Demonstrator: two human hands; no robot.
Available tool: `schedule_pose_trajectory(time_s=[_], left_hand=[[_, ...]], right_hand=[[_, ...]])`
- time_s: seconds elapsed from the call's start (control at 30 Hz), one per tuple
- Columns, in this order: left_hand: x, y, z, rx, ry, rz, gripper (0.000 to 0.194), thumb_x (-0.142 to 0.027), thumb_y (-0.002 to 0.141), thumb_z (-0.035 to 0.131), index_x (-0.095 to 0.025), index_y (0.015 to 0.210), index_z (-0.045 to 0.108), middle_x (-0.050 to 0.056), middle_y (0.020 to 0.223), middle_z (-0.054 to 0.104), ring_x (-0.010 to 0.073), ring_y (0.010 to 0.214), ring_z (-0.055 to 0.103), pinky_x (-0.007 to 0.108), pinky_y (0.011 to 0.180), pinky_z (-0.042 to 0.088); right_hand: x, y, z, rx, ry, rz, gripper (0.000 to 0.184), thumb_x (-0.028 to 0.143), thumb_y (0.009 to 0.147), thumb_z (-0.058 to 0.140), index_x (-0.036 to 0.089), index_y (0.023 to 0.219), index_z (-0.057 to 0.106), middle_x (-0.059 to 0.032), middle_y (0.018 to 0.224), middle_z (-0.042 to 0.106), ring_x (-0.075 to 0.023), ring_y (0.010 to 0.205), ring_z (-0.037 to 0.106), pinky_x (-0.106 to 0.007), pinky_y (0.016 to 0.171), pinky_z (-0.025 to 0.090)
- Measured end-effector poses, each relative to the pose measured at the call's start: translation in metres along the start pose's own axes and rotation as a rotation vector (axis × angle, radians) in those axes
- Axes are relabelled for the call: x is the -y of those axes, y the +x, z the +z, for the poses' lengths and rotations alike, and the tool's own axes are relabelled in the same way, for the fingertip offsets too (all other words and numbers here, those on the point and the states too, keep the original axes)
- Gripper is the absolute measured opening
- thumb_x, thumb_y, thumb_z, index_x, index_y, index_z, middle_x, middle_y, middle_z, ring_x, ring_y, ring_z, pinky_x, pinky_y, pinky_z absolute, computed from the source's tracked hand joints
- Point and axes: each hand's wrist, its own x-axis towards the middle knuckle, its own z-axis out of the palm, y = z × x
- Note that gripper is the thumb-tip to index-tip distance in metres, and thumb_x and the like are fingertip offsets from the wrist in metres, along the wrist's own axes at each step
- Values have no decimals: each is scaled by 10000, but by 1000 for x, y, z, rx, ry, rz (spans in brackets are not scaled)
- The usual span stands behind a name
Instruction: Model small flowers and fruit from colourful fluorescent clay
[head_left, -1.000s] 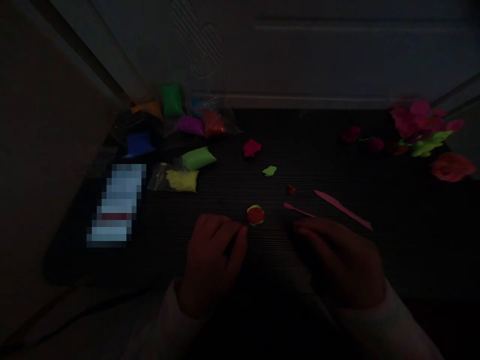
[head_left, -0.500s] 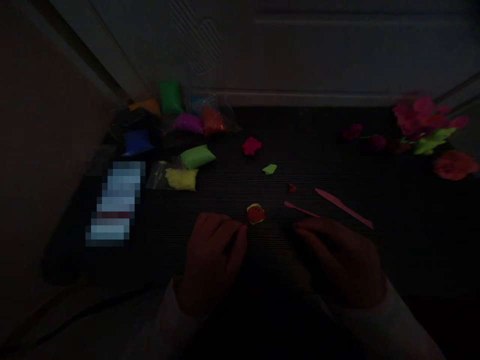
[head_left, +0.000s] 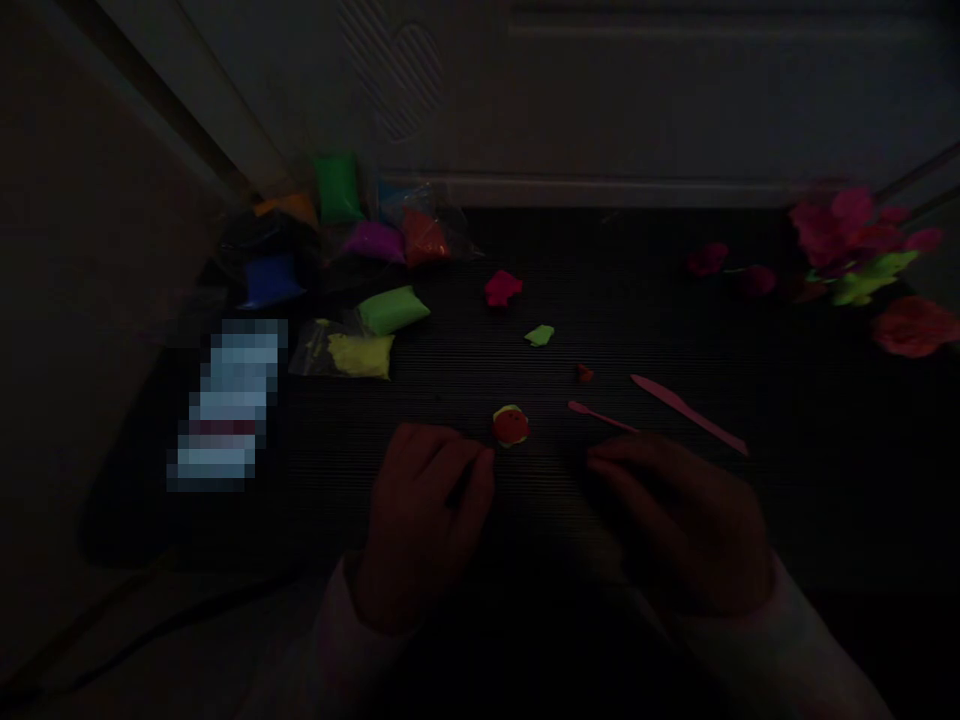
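A small round clay piece (head_left: 511, 427), red with dark dots over a pale yellow scalloped edge, lies flat on the dark table (head_left: 465, 370). My left hand (head_left: 431, 500) rests just below and left of it, fingers curled and thumb against the index finger; nothing shows in it. On the other side, my right hand (head_left: 675, 515) is closed with its fingertips together, and I see nothing between them. Beyond its knuckles lies a thin pink modelling tool (head_left: 600, 415), partly near the fingers. A pink clay knife (head_left: 688, 413) lies farther right. A tiny red clay bit (head_left: 584, 373) sits above the thin tool.
Green clay scrap (head_left: 539, 335) and a pink clay lump (head_left: 502, 288) lie farther back. Several clay packets, among them a yellow packet (head_left: 362, 355) and a blue packet (head_left: 271, 281), fill the left. A blurred bright rectangle (head_left: 229, 405) lies there too. Artificial flowers (head_left: 847, 235) stand right.
The whole view shifts slightly. Both hands and the clay pieces stay where they were on the table.
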Motion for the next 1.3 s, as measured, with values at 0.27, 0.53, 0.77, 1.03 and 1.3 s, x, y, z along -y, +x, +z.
schedule_pose_trajectory(time_s=[0.27, 0.53, 0.77, 1.03, 1.3], left_hand=[[0, 2, 2, 0, 5, 2, 56, -126, 742, 518, -134, 721, 569, 39, 707, 551, 128, 694, 477, 275, 627, 408], [-2, -1, -2, -10, -24, -25, 70, -127, 748, 509, -128, 761, 578, 46, 727, 568, 130, 714, 491, 273, 647, 414], [-1, 0, -1, -23, -29, -35, 70, -134, 746, 513, -136, 763, 581, 41, 737, 583, 132, 726, 506, 273, 667, 421], [0, -7, -5, -107, -410, -320, 232, -292, 836, 381, -246, 1000, 537, 24, 965, 598, 151, 880, 551, 310, 757, 455], [-34, 16, 5, 80, -968, -451, 524, -350, 864, -64, -288, 1283, 245, 18, 1269, 450, 162, 1094, 487, 312, 746, 502]], right_hand=[[-1, -1, 0, 10, -14, -3, 98, 193, 777, 507, 204, 848, 573, 4, 782, 662, -119, 703, 619, -236, 632, 504], [0, 0, 0, 18, 12, -11, 65, 225, 774, 516, 211, 813, 566, 1, 745, 655, -133, 692, 614, -256, 606, 501], [0, 0, 2, 37, -2, -2, 66, 212, 776, 514, 204, 817, 565, 4, 752, 650, -123, 703, 607, -248, 630, 492], [-3, 0, 2, 36, 13, 2, 89, 207, 783, 499, 201, 832, 574, -9, 773, 653, -132, 707, 608, -260, 631, 487], [56, 9, -7, 36, 189, -268, 115, 156, 732, 563, 199, 825, 616, 2, 708, 635, -119, 658, 552, -262, 574, 455]])
